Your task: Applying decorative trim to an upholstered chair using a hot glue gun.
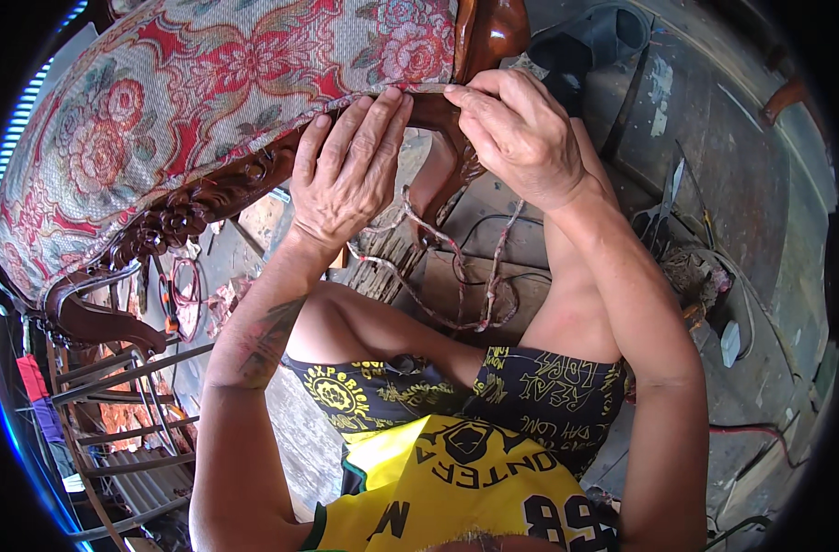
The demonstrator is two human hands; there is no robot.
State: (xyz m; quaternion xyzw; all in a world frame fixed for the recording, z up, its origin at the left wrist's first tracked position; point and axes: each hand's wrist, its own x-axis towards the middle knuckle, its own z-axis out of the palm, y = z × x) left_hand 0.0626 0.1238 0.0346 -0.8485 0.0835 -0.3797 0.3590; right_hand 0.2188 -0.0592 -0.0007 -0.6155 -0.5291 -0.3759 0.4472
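Observation:
A seat cushion [226,83] in red, cream and green floral fabric sits on a carved dark wooden chair frame [185,207]. My left hand [350,166] lies along its front edge, fingers stretched out and fingertips pressing on the fabric border. Beside it, near the glossy wooden corner post [493,37], my right hand [520,133] is closed, its thumb and forefinger pinching the narrow edge trim [428,89]. Exactly how the trim lies under the fingertips is hidden. Below the hands, a long fabric-covered cord [461,317] hangs and loops above the floor between my legs.
A curved front chair leg [438,184] stands below the seat corner. Scissors [660,212] lie on the floor at right, by a tangle of fibre [691,276]. A slatted frame [134,396] stands at left, near a reddish cable [187,285]. A dark round container [617,35] is at the back.

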